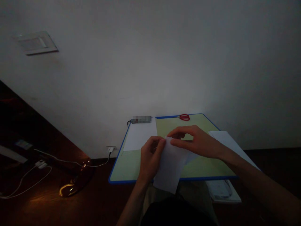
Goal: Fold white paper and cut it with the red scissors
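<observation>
Between my hands, above the near half of a pale green table (127, 166) with a blue rim, is a sheet of white paper (169, 169). Its lower end hangs past the table's near edge, over my lap. My left hand (152, 153) grips the paper's upper left edge between thumb and curled fingers. From the right, my right hand (188, 139) pinches the upper edge, with the thumb in front and the fingers bent behind. A bit of white paper shows behind the sheet, under my right hand; I cannot tell whether it is the same piece.
Red-handled scissors (184, 117) lie at the table's back edge. White paper (141, 135) is at the left, beneath a blurred object (141, 119). More paper (225, 141) overlaps the right edge. A wall stands behind; a plug (111, 149) with a cord is at the lower left.
</observation>
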`<state>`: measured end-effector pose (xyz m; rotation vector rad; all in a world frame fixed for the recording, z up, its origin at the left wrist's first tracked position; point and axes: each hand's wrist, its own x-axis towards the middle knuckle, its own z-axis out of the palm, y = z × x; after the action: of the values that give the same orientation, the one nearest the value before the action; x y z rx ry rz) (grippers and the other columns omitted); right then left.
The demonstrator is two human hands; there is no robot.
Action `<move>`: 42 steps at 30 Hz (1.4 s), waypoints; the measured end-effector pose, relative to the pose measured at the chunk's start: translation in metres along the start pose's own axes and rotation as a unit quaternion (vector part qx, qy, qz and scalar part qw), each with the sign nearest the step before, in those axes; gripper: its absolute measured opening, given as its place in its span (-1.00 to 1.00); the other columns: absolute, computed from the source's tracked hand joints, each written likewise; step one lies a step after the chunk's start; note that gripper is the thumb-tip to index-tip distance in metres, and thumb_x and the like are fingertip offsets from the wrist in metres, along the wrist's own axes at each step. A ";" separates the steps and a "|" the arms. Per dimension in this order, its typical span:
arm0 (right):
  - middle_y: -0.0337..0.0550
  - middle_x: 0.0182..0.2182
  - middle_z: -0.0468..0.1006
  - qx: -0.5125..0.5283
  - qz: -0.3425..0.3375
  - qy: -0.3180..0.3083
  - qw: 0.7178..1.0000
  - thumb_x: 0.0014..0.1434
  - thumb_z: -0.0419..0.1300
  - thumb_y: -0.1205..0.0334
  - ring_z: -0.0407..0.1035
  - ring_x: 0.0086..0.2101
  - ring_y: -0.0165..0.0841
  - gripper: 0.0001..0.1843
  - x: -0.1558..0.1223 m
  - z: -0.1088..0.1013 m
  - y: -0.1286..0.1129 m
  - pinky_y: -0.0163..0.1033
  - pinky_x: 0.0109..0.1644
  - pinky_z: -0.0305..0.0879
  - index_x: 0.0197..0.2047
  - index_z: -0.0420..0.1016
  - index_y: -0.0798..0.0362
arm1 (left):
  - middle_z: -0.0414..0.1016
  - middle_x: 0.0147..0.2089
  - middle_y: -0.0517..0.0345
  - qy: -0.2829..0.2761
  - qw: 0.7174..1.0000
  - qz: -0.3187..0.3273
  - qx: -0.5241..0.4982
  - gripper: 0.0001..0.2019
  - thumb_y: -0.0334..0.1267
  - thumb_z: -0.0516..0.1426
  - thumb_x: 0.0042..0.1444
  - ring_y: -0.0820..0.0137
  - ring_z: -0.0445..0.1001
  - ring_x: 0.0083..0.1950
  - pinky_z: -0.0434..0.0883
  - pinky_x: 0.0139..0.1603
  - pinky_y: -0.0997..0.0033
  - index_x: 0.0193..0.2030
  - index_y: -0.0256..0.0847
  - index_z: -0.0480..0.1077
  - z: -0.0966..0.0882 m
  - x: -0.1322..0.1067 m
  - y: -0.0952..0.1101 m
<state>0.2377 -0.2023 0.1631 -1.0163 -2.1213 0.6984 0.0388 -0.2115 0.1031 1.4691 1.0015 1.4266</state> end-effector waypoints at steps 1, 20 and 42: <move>-0.14 -0.12 0.70 -0.004 0.008 -0.009 1.000 0.28 0.27 -0.03 0.54 -0.16 -0.27 -0.67 -0.005 -0.003 -0.001 -0.16 -0.08 0.47 0.01 0.64 -0.05 | 0.57 -0.32 0.17 0.011 1.000 -0.005 -0.002 -0.76 -0.06 0.24 0.24 0.40 0.49 -0.28 0.37 -0.28 0.50 -0.25 -0.21 0.49 -0.001 -0.001 -0.002; -0.20 0.09 0.65 0.075 0.050 -0.039 0.995 0.19 0.39 0.15 0.60 0.00 -0.15 -0.49 -0.027 -0.030 0.003 -0.02 0.08 0.58 0.21 0.55 -0.24 | 0.09 0.53 -0.18 -0.112 0.991 -0.061 0.050 0.13 -0.11 0.42 -0.01 -0.11 0.16 0.48 0.20 0.40 -0.16 0.58 -0.01 -0.15 0.002 -0.055 -0.023; -0.17 -0.30 0.72 -0.027 0.108 -0.006 0.994 0.16 0.36 -0.08 0.56 -0.41 -0.30 -0.54 -0.032 -0.040 0.020 -0.25 -0.40 0.45 0.09 0.65 -0.14 | 0.54 0.21 -0.15 -0.187 0.934 -0.164 -0.255 -0.13 0.40 0.15 0.05 -0.10 0.51 0.16 0.42 0.11 -0.02 0.38 -0.09 0.35 -0.025 -0.043 -0.014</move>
<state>0.2923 -0.2107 0.1629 -1.2868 -2.0689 0.7549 0.0121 -0.2469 0.0756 1.0686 0.5465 1.0104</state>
